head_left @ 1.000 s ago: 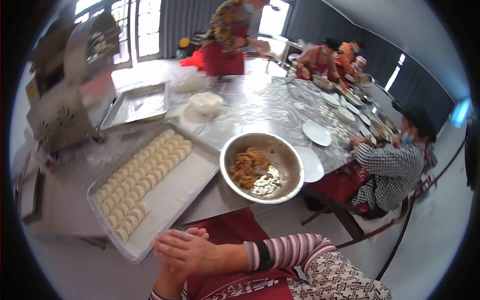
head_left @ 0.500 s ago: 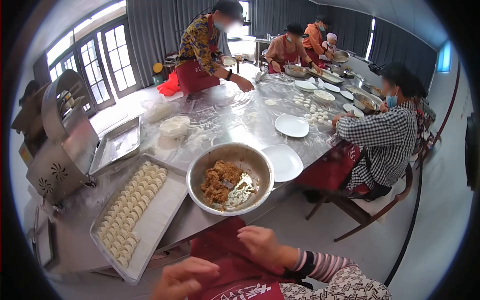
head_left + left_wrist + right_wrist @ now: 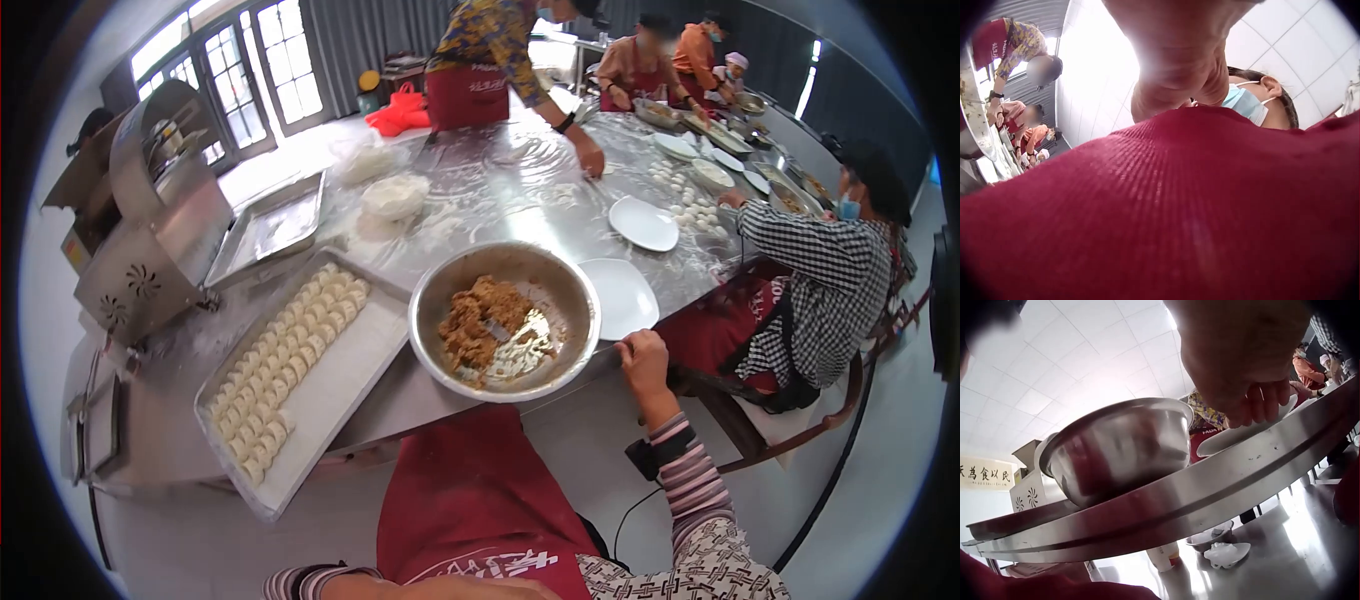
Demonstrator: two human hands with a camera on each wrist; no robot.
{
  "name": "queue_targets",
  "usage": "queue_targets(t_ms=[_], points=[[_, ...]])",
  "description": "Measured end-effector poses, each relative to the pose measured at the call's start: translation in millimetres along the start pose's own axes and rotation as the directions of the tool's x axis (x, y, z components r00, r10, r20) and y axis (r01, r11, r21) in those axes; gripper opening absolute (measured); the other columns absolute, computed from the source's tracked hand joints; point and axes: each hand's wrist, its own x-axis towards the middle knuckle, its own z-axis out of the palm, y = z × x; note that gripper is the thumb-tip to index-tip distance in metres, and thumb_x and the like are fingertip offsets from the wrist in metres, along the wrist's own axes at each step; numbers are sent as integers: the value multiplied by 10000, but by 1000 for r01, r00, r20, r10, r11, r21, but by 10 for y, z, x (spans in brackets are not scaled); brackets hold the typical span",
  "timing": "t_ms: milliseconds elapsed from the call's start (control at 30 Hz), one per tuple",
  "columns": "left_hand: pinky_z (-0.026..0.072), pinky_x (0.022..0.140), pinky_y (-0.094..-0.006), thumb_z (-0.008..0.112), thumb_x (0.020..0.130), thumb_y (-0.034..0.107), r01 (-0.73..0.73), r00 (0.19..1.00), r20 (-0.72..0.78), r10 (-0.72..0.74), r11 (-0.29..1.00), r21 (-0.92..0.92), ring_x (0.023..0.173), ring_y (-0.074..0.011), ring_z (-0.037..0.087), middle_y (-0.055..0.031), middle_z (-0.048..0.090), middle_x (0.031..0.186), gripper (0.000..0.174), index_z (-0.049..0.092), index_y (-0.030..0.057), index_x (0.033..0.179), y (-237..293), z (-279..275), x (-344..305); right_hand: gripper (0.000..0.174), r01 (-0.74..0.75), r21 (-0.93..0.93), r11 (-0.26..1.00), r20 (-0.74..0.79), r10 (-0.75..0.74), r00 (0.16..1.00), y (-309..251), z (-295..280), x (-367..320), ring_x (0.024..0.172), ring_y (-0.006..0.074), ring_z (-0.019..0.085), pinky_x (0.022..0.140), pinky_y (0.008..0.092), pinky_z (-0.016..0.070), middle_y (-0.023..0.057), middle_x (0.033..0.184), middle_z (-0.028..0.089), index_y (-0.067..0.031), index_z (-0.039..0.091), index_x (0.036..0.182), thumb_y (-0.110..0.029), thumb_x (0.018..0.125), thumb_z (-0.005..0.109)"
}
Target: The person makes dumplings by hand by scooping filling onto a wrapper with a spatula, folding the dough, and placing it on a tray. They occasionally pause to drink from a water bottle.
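Note:
My right hand [image 3: 648, 365] is at the near right corner of a white square plate [image 3: 622, 300], beside the metal bowl. In the right wrist view the fingers [image 3: 1263, 403] hang loosely bent, tips right at the plate's rim. My left hand [image 3: 1175, 56] lies low against my red apron [image 3: 1166, 200]; only its back shows at the head view's bottom edge, fingertips mostly hidden. The steel bowl [image 3: 420, 350] holds brown filling and a partly buried utensil [image 3: 495, 329]. Left of it, a metal tray [image 3: 335, 400] carries rows of crescent dumplings [image 3: 285, 365].
A dough mound [image 3: 395, 198] sits on the floured steel table [image 3: 500, 190], near an empty tray [image 3: 270, 230] and a machine [image 3: 150, 240]. Another plate [image 3: 643, 223] and small dough pieces [image 3: 695, 215] lie right. A person in checked clothing [image 3: 830, 300] sits right; others stand behind.
My hands were together, then parted. The right hand has moved right to the plate's edge; the left has dropped back against the apron. The person opposite reaches further over the table.

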Motion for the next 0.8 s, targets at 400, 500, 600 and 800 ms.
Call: queue_targets(t_ms=[400, 500, 600, 800], points=[[528, 805, -426, 638, 847, 54, -13, 990, -106, 90, 819, 574, 812, -290, 675, -202, 674, 941, 132, 659, -52, 924, 558, -48, -259, 113, 232, 28, 972, -60, -230, 971, -737, -136, -198, 826, 311, 570, 753, 427, 430, 103, 834, 598, -47, 611, 775, -53, 705, 698], [529, 804, -418, 629, 856, 69, -27, 962, -187, 201, 746, 665, 795, -282, 669, -203, 675, 945, 128, 665, -49, 890, 633, 55, -500, 113, 260, 97, 961, -51, -256, 965, -894, -130, -484, 824, 308, 568, 753, 425, 429, 103, 852, 597, -43, 603, 783, -24, 710, 687], [529, 800, -409, 619, 868, 90, -50, 973, -129, 193, 718, 694, 774, -274, 661, -198, 677, 942, 135, 669, -35, 857, 690, 58, -654, 111, 260, 131, 957, 2, -262, 965, -1056, -113, -624, 826, 310, 567, 748, 423, 428, 105, 866, 598, -43, 594, 792, -9, 724, 675], [514, 812, -399, 585, 906, 145, -197, 941, -93, 327, 747, 636, 791, -270, 652, -197, 671, 927, 194, 665, -26, 861, 676, 81, -946, 114, 351, 182, 918, 47, -365, 930, -1163, 37, -879, 830, 337, 559, 733, 424, 424, 123, 885, 588, -44, 565, 802, 16, 746, 644]])
